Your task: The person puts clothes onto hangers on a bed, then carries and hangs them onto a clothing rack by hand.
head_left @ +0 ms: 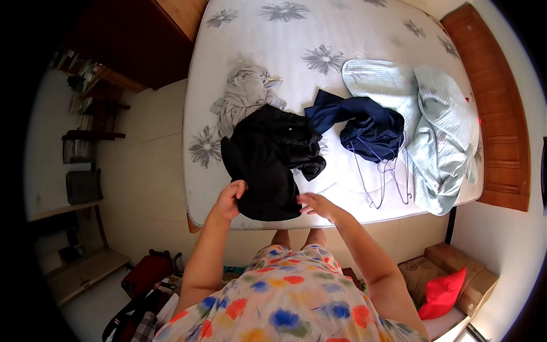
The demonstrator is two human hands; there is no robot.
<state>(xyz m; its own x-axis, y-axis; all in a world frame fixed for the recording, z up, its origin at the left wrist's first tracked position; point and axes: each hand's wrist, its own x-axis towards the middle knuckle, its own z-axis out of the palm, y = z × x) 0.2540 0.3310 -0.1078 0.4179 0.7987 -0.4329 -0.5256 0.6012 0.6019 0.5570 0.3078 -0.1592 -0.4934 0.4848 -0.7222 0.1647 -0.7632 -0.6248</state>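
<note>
A black garment lies partly bunched on the mattress, its lower end close to the front edge. My left hand is closed on the garment's left side near the bottom. At the opposite side, my right hand is open, fingers apart, with the fingertips at the fabric's edge; whether they touch it I cannot tell. Behind the black cloth is a crumpled grey garment. To the right lies a dark navy garment, with thin wire hangers against its lower side.
The white mattress has grey flower prints. A pale blue striped blanket lies heaped at the right, near a wooden headboard. Cardboard boxes and a red cloth item are at lower right. A red suitcase stands at lower left.
</note>
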